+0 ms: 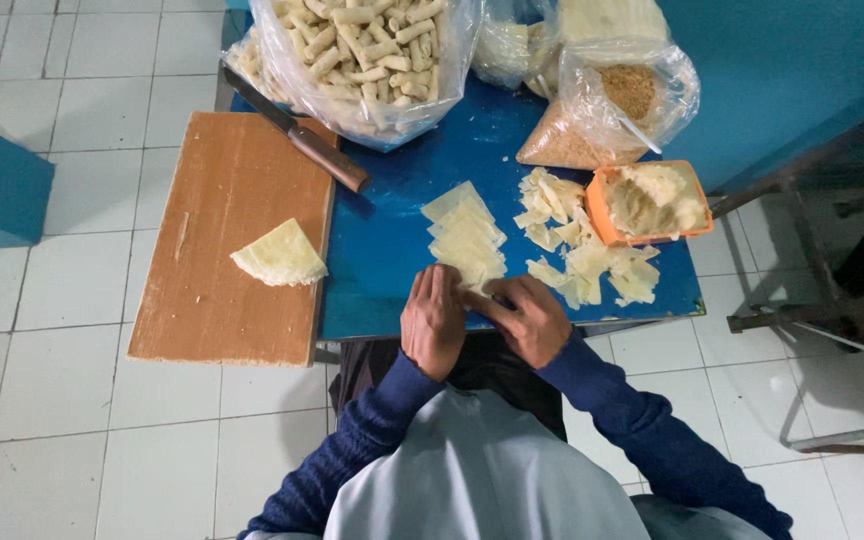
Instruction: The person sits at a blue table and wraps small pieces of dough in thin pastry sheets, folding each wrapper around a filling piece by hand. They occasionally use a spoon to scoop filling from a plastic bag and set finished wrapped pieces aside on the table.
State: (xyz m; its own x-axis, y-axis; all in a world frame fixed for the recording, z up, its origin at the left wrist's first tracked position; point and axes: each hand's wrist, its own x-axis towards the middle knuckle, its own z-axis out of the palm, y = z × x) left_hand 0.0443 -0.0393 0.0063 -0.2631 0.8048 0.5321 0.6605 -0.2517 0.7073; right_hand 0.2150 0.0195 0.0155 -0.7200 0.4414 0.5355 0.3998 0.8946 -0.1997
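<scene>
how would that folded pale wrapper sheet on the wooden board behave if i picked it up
The folded wrapper sheet looks thin and draped, so probably floppy and light. Its ragged edge suggests it may tear easily. Lying flat on the wooden board, it seems unlikely to roll.

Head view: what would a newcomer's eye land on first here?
Both hands, left hand and right hand, work a pale wrapper at the near edge of the blue table. Behind sits a clear bag of rolled sticks; a knife rests across the wooden board.
</scene>
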